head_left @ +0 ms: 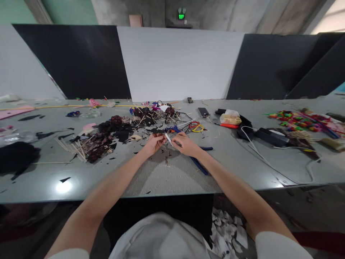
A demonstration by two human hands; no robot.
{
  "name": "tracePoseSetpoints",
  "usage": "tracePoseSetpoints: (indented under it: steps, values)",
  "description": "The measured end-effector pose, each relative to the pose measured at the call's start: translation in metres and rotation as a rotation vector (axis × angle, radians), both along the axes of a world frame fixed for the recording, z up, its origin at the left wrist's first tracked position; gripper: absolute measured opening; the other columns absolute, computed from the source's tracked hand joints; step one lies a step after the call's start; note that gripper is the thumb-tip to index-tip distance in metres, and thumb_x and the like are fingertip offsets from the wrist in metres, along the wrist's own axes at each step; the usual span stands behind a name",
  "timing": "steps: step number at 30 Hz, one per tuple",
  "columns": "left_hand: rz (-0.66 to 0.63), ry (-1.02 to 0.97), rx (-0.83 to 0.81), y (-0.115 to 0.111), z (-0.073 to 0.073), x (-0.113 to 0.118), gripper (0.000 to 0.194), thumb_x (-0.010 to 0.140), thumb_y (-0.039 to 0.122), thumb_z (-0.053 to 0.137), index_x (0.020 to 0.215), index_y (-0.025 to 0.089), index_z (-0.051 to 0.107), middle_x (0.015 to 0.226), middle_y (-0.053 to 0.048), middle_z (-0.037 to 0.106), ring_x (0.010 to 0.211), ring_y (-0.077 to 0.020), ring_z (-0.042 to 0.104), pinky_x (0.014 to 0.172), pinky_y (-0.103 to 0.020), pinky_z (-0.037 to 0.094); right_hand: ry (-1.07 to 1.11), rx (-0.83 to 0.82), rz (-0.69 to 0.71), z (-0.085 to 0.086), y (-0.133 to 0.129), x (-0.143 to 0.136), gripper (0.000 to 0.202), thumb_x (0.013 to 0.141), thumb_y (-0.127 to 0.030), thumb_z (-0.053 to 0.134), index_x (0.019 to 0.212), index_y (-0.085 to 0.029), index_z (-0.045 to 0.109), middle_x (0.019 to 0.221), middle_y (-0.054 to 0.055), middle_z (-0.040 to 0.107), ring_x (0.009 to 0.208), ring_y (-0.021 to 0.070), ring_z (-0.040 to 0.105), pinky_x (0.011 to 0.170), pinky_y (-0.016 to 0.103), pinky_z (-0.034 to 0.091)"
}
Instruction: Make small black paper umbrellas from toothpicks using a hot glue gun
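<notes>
Over the middle of the table, my left hand (155, 144) and my right hand (184, 143) are close together with fingers pinched. Between their fingertips is a small, narrow white strip (168, 138); its exact kind is too small to make out. Both hands appear to grip it. Under my right wrist lies a pair of blue-handled pliers (198, 165), partly covered by the forearm. Just beyond my hands are a blue tool (172, 128), blurred in detail, and looped red and yellow handles (196, 126).
Left of my hands lie thin wooden sticks (78, 150), dark brown lacy pieces (99, 147) and black scraps (124, 135). A dark phone-like block (203, 112) sits farther back. On the right are a white cable (265, 163) and colourful trinkets (293, 119). Upright panels (179, 64) line the far edge.
</notes>
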State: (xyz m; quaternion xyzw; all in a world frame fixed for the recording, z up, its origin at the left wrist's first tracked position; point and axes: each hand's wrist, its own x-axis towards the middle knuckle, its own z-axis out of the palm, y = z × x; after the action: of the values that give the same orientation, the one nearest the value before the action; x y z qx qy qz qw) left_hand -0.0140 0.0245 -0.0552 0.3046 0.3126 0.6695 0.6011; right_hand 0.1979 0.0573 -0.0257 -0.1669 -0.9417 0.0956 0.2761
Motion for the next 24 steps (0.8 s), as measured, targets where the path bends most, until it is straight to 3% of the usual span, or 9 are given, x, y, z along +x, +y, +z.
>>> tracePoseSetpoints:
  steps: [6, 12, 16, 19, 24]
  values:
    - [-0.112, 0.165, 0.093, -0.004, -0.005, 0.005, 0.022, 0.066, 0.018, 0.085, 0.069, 0.016, 0.063, 0.072, -0.001, 0.068, 0.064, -0.0127, 0.061, 0.065, -0.026, 0.048, -0.023, -0.099, 0.073, -0.003, -0.006, -0.001, 0.017, 0.103, -0.032, 0.055, 0.099, -0.023, 0.068, 0.094, 0.003, 0.075, 0.09, 0.0208, 0.064, 0.106, 0.041, 0.04]
    - [-0.14, 0.236, 0.117, -0.003, -0.008, 0.002, 0.014, 0.071, 0.019, 0.083, 0.073, 0.014, 0.07, 0.074, -0.004, 0.069, 0.065, -0.0127, 0.061, 0.065, -0.025, 0.047, -0.071, -0.106, -0.006, -0.014, -0.004, -0.008, 0.029, 0.102, -0.051, 0.063, 0.096, -0.023, 0.07, 0.089, 0.003, 0.077, 0.084, 0.0217, 0.068, 0.107, 0.047, 0.038]
    - [-0.116, 0.202, 0.084, -0.004, -0.004, 0.002, 0.015, 0.069, 0.017, 0.082, 0.071, 0.015, 0.067, 0.076, -0.004, 0.069, 0.068, -0.0133, 0.063, 0.066, -0.024, 0.049, 0.011, -0.108, -0.073, -0.019, 0.0, -0.011, 0.026, 0.104, -0.046, 0.06, 0.105, -0.022, 0.071, 0.097, 0.005, 0.078, 0.092, 0.0226, 0.07, 0.104, 0.044, 0.04]
    - [-0.123, 0.187, 0.094, -0.007, 0.0, 0.003, 0.017, 0.069, 0.019, 0.081, 0.068, 0.017, 0.065, 0.074, -0.004, 0.069, 0.067, -0.0141, 0.062, 0.065, -0.026, 0.05, 0.109, -0.175, -0.1, -0.023, 0.002, -0.014, 0.024, 0.102, -0.044, 0.063, 0.103, -0.022, 0.071, 0.092, 0.004, 0.078, 0.086, 0.0213, 0.07, 0.099, 0.041, 0.043]
    - [-0.128, 0.173, 0.115, -0.009, 0.005, 0.003, 0.023, 0.073, 0.036, 0.078, 0.07, 0.016, 0.067, 0.08, -0.008, 0.071, 0.076, -0.0193, 0.066, 0.072, -0.032, 0.053, 0.26, -0.263, -0.136, -0.021, -0.001, -0.017, 0.021, 0.097, -0.041, 0.063, 0.09, -0.021, 0.067, 0.089, 0.003, 0.075, 0.085, 0.0217, 0.069, 0.09, 0.036, 0.047]
